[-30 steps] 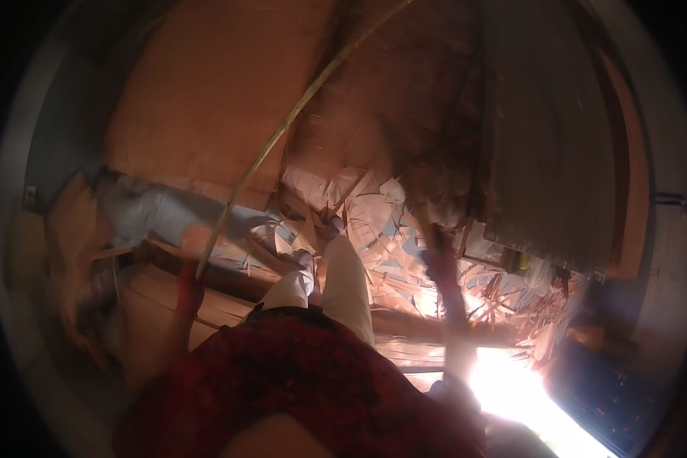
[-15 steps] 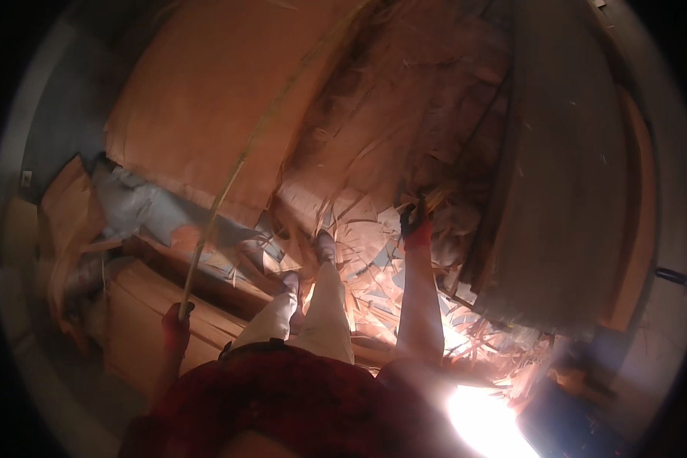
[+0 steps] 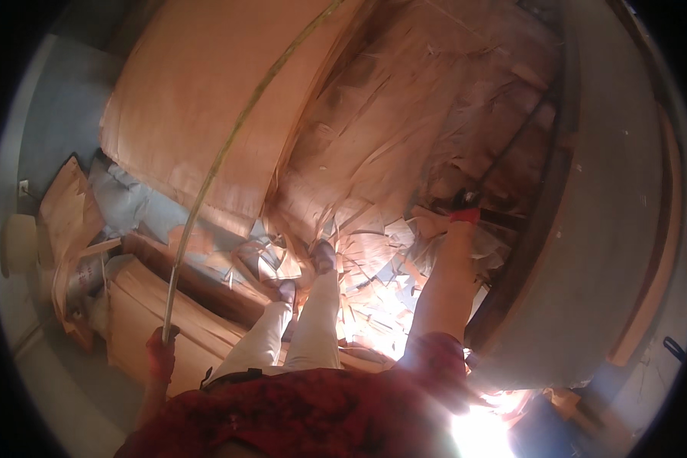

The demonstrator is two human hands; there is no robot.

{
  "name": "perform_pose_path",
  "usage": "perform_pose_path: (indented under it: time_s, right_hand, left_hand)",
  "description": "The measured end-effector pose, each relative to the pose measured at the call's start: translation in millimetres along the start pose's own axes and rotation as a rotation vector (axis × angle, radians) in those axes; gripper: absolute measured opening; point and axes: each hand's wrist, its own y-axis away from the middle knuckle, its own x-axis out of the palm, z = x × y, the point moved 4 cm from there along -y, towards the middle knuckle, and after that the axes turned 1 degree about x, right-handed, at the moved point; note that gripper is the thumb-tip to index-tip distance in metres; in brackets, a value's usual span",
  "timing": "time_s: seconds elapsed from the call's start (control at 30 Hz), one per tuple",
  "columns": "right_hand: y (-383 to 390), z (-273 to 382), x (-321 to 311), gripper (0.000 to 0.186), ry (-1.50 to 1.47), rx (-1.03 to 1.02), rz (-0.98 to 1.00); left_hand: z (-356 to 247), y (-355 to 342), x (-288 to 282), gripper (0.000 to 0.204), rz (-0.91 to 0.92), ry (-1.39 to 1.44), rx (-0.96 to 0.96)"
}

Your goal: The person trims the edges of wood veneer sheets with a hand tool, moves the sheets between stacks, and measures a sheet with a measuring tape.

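My left hand (image 3: 161,353), in a red glove, is closed round the lower end of a long, thin, pale stick (image 3: 220,156). The stick slants up and away across a large stack of thin wood sheets (image 3: 206,99). My right hand (image 3: 466,204), in a red and black glove, reaches forward at the end of my stretched arm. It is by the near edge of a pile of torn, wrinkled wood sheets (image 3: 389,114). A dark, thin line runs from that pile down to the hand. The right fingers are too dark to make out.
Broken wood strips (image 3: 370,256) litter the floor around my shoes. A big grey-topped stack (image 3: 611,191) stands close on my right. More wood sheets (image 3: 164,305) lie at the near left, with a torn upright piece (image 3: 70,202) behind. Strong glare lights the lower right.
My right hand has moved right, away from the pale strips beside it. My left hand and the stick's lower end have shifted slightly left and nearer. The view has turned somewhat.
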Motion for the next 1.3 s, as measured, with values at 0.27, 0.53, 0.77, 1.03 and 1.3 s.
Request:
perform_pose_path:
  time_s: [0.27, 0.53, 0.77, 1.03, 1.3]
  right_hand:
    - [125.7, -141.1, -75.1, 0.023, 0.144, 0.318, 0.075]
    - [416.0, -291.8, 34.9, 0.040, 0.761, 0.736, 0.713]
    - [523.0, -396.4, 203.2, 0.054, 0.824, 0.961, 0.956]
    - [652.2, -558.2, 382.3, 0.073, 0.970, 0.757, 1.270]
    - [693.5, -657.7, 478.3, 0.040, 0.808, 0.350, 0.722]
  left_hand:
    - [-24.6, -13.6, -0.1, 0.019, 0.084, 0.029, 0.050]
    - [-7.9, -36.2, -44.8, 0.013, 0.113, 0.030, -0.008]
    - [32.2, -131.9, -115.4, 0.018, 0.130, 0.188, 0.266]
    - [37.4, -348.8, -226.2, 0.030, 0.433, 0.470, 0.278]
    - [-51.7, -463.1, -276.3, 0.034, 0.623, 0.726, 0.454]
